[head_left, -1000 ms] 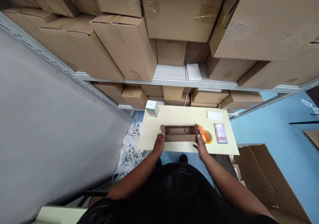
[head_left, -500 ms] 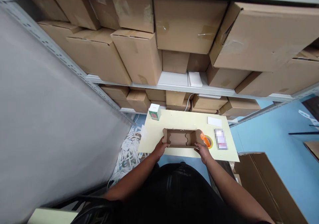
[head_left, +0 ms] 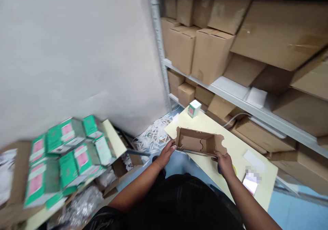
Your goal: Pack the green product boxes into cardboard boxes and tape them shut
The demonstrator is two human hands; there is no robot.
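Observation:
A small open brown cardboard box (head_left: 198, 143) is held over the near left edge of a pale yellow table (head_left: 230, 144). My left hand (head_left: 167, 154) grips its left end, fingers closed on the wall. At the box's right end, my right hand (head_left: 224, 161) is closed on the scalloped flap. A little white and green carton (head_left: 194, 108) stands at the table's far corner.
Several green and pink cartons (head_left: 64, 153) are stacked on a surface at the left, blurred. White paper scraps (head_left: 153, 136) litter the floor by the grey wall. Metal shelving (head_left: 230, 93) full of brown boxes runs behind the table. A phone (head_left: 250, 184) and a white card (head_left: 255, 157) lie at the right.
The view has swung left, bringing the stack of green cartons into sight. Both hands have lifted the brown box off the table toward its left edge.

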